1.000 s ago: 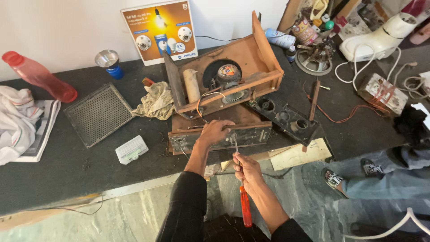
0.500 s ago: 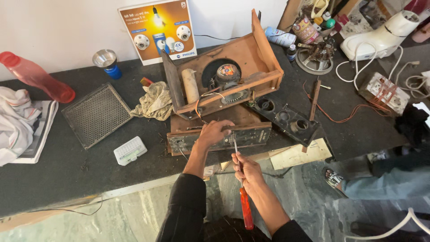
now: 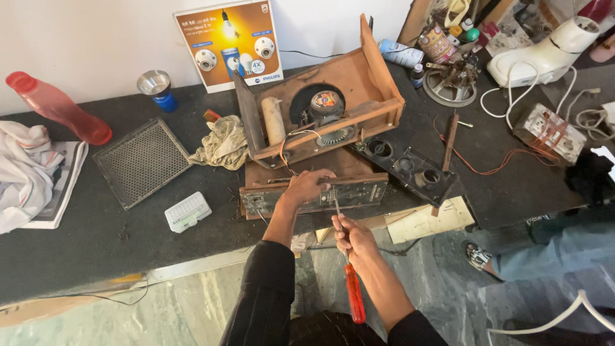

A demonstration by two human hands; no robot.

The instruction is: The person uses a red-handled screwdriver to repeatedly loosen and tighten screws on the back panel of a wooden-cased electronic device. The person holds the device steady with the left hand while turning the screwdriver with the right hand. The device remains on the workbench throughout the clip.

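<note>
Radio chassis [image 3: 314, 195], a flat brown-and-metal panel, at the front edge of the black bench [image 3: 96, 237], just below the opened wooden cabinet [image 3: 327, 109]. Gripped along its top edge by the left hand [image 3: 306, 186], fingers curled over the panel and closed on it. Just right of that hand and nearer the bench edge, the right hand [image 3: 352, 238], wrapped in a closed fist round the steel shaft of a screwdriver [image 3: 349, 272], tip up against the chassis front, red handle hanging down past the wrist.

Left to right, with the chassis as landmark: far left, a white cloth [image 3: 25, 163] over folded paper; above it, a red plastic bottle [image 3: 57, 109] lying on its side. Closer, a dark mesh grille [image 3: 141, 160] lying flat, a small white plastic box [image 3: 188, 211] at left of the chassis, a crumpled rag [image 3: 224, 142] at upper left. Behind, a steel cup on a blue base [image 3: 157, 90] and an orange poster [image 3: 229, 45] leaning on the white wall. Just right, a black panel with round holes [image 3: 407, 168], touching the cabinet. Farther right, loose red wires [image 3: 487, 170], a small transformer [image 3: 549, 133], a white appliance [image 3: 544, 54]. Below the bench, marbled grey-green floor [image 3: 192, 314] and, at right, another person's sandalled foot [image 3: 477, 256].
</note>
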